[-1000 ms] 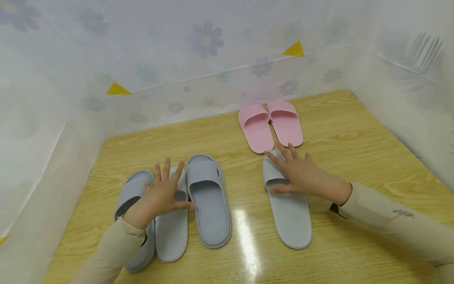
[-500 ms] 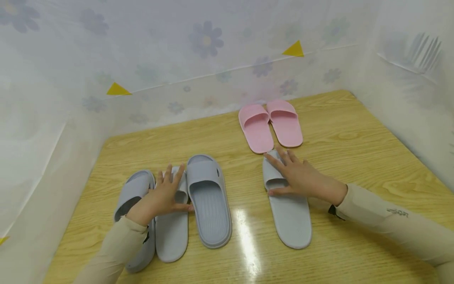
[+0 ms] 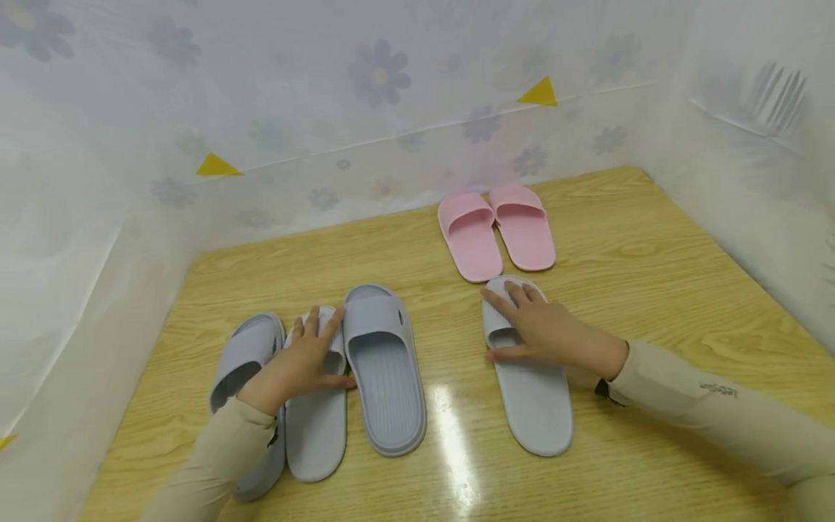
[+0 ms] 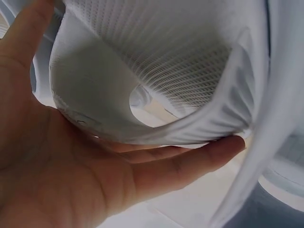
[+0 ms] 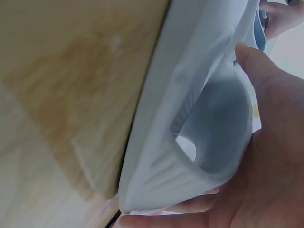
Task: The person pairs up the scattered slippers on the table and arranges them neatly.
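Observation:
My left hand (image 3: pixel 305 357) lies flat on the strap of a pale grey slipper (image 3: pixel 316 435), fingers straight, thumb at the strap's opening. That slipper sits between two blue-grey slippers (image 3: pixel 385 377) (image 3: pixel 243 357). In the left wrist view the palm (image 4: pixel 71 180) covers the ribbed strap (image 4: pixel 142 71). My right hand (image 3: pixel 538 328) rests on the strap of a second pale grey slipper (image 3: pixel 535 402) to the right, fingers laid over its toe. The right wrist view shows this hand (image 5: pixel 270 166) against the slipper's strap (image 5: pixel 190 95).
A pair of pink slippers (image 3: pixel 471 243) (image 3: pixel 525 226) stands side by side just beyond my right hand. All lie on a wooden table (image 3: pixel 652 275) enclosed by a translucent flowered sheet (image 3: pixel 378 72) at the back and both sides.
Both hands have come down and drawn back slightly, from hovering with spread fingers to lying on the straps of the two pale grey slippers. The slippers have not moved.

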